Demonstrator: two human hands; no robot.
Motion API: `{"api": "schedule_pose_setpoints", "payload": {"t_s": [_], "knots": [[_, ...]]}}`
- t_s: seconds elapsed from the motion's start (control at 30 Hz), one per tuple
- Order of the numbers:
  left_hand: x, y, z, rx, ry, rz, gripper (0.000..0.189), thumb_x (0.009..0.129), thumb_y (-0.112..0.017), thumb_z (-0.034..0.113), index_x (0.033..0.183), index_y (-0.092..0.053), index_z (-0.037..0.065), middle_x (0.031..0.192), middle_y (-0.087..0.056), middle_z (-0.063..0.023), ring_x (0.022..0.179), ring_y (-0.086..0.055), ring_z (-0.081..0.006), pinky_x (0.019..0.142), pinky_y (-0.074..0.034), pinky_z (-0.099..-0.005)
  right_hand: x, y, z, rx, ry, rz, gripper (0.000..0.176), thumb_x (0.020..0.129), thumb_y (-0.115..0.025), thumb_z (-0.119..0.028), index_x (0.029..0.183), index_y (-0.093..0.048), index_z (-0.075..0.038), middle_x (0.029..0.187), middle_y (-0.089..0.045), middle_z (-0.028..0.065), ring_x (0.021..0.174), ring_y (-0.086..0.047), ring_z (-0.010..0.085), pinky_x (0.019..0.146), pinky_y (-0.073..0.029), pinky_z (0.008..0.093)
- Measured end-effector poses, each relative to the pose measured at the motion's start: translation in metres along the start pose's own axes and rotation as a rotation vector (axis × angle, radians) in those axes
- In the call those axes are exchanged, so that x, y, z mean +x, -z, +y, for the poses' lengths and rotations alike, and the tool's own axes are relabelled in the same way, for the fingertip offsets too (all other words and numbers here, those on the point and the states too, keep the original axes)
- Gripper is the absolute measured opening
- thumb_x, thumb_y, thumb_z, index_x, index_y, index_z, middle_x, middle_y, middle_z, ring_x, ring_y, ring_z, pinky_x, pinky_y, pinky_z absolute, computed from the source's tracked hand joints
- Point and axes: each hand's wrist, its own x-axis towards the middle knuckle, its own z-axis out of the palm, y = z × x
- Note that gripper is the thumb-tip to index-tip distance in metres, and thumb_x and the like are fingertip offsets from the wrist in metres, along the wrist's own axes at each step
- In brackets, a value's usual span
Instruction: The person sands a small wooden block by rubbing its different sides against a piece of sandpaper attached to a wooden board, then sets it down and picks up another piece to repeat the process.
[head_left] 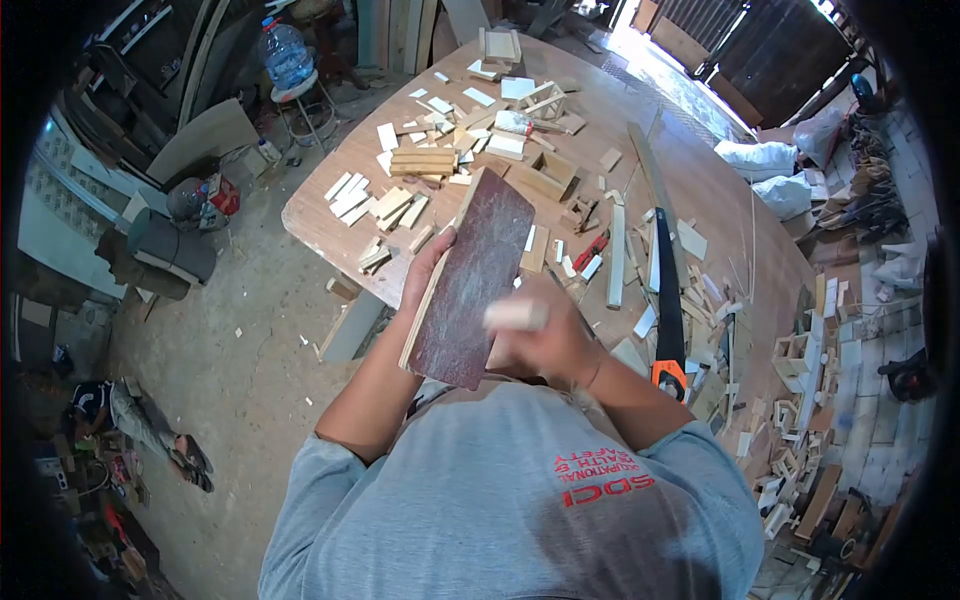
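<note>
My left hand (425, 272) grips the left edge of a wooden board faced with reddish-brown sandpaper (472, 280), held tilted in front of my chest. My right hand (545, 345) holds a small pale wooden piece (516, 316) against the lower right of the sandpaper face; the piece is blurred by motion. Both forearms reach up from my grey shirt at the bottom of the view.
A large wooden table (700, 190) carries several cut wood pieces, small wooden frames, a stack of strips (423, 163) and a handsaw with an orange handle (668, 300). A water bottle (286, 55) stands on a stool at the left. A person (130, 420) sits on the floor at lower left.
</note>
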Motion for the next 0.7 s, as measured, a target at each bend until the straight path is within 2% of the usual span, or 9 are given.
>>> {"api": "schedule_pose_setpoints", "payload": {"t_s": [0.03, 0.1, 0.17, 0.23, 0.33, 0.43, 0.53, 0.63, 0.7], "knots": [[-0.002, 0.007, -0.001, -0.012, -0.006, 0.012, 0.060, 0.096, -0.051, 0.042, 0.134, -0.051, -0.005, 0.120, -0.064, -0.0286, 0.106, -0.066, -0.0405, 0.095, -0.054, -0.0503, -0.004, -0.001, 0.016, 0.208, -0.377, 0.126, 0.017, 0.074, -0.079, -0.011, 0.086, -0.068, -0.004, 0.082, -0.068, 0.0118, 0.075, -0.066, 0.0305, 0.068, -0.052, 0.0398], [0.000, 0.029, -0.001, 0.080, 0.090, -0.029, 0.060, 0.096, -0.052, 0.041, 0.134, -0.051, -0.005, 0.120, -0.064, -0.0286, 0.106, -0.066, -0.0401, 0.096, -0.053, -0.0514, 0.012, -0.009, 0.046, 0.173, -0.381, 0.406, 0.017, 0.075, -0.079, -0.010, 0.086, -0.068, -0.004, 0.082, -0.067, 0.0131, 0.075, -0.066, 0.0314, 0.067, -0.051, 0.0398], [0.003, 0.026, -0.005, -0.024, 0.029, -0.078, 0.059, 0.096, -0.051, 0.040, 0.134, -0.051, -0.005, 0.121, -0.063, -0.0282, 0.108, -0.066, -0.0401, 0.096, -0.053, -0.0524, 0.021, -0.023, 0.017, 0.046, -0.180, 0.263, 0.024, 0.076, -0.082, -0.010, 0.094, -0.068, -0.005, 0.087, -0.068, 0.0104, 0.081, -0.066, 0.0213, 0.072, -0.052, 0.0338], [-0.004, -0.003, -0.007, 0.068, -0.136, 0.165, 0.056, 0.094, -0.054, 0.043, 0.129, -0.056, -0.002, 0.112, -0.068, -0.0232, 0.096, -0.070, -0.0339, 0.085, -0.058, -0.0464, 0.018, -0.025, -0.013, 0.050, -0.052, 0.163, 0.025, 0.073, -0.084, -0.010, 0.093, -0.068, -0.006, 0.088, -0.067, 0.0112, 0.080, -0.065, 0.0266, 0.071, -0.051, 0.0352], [-0.011, 0.002, -0.004, 0.037, -0.146, 0.105, 0.056, 0.095, -0.054, 0.041, 0.129, -0.056, -0.002, 0.116, -0.067, -0.0240, 0.098, -0.069, -0.0342, 0.087, -0.057, -0.0469, 0.017, -0.006, 0.000, -0.107, 0.142, -0.018, 0.028, 0.073, -0.084, -0.010, 0.096, -0.068, -0.006, 0.087, -0.065, 0.0106, 0.080, -0.064, 0.0297, 0.073, -0.050, 0.0368], [-0.008, 0.009, -0.011, 0.011, -0.159, 0.105, 0.055, 0.096, -0.053, 0.041, 0.130, -0.055, -0.003, 0.118, -0.066, -0.0244, 0.101, -0.069, -0.0347, 0.090, -0.056, -0.0474, 0.021, -0.021, 0.032, 0.176, -0.372, 0.262, 0.033, 0.073, -0.084, -0.014, 0.100, -0.066, -0.006, 0.091, -0.067, 0.0091, 0.085, -0.065, 0.0296, 0.081, -0.048, 0.0393], [-0.003, 0.010, -0.009, 0.007, -0.159, 0.035, 0.055, 0.096, -0.052, 0.040, 0.131, -0.054, -0.003, 0.121, -0.065, -0.0243, 0.106, -0.067, -0.0357, 0.096, -0.054, -0.0482, 0.020, -0.032, -0.009, 0.118, 0.057, 0.075, 0.027, 0.069, -0.080, -0.007, 0.093, -0.068, -0.007, 0.091, -0.066, 0.0088, 0.091, -0.062, 0.0314, 0.084, -0.048, 0.0434], [-0.009, 0.002, -0.012, 0.069, -0.204, 0.150, 0.056, 0.096, -0.050, 0.041, 0.131, -0.054, -0.003, 0.121, -0.064, -0.0245, 0.107, -0.066, -0.0358, 0.098, -0.052, -0.0481, 0.006, -0.017, 0.002, 0.062, 0.026, -0.044, 0.026, 0.070, -0.081, -0.008, 0.093, -0.069, -0.008, 0.093, -0.066, 0.0089, 0.094, -0.061, 0.0317, 0.084, -0.048, 0.0436], [-0.009, 0.014, -0.009, 0.044, -0.199, 0.130, 0.057, 0.097, -0.049, 0.043, 0.132, -0.053, -0.002, 0.119, -0.065, -0.0243, 0.106, -0.066, -0.0358, 0.097, -0.053, -0.0479, 0.000, -0.016, 0.034, 0.131, -0.382, 0.208, 0.022, 0.074, -0.080, -0.009, 0.092, -0.067, -0.005, 0.090, -0.064, 0.0101, 0.090, -0.061, 0.0326, 0.081, -0.048, 0.0411]]}}
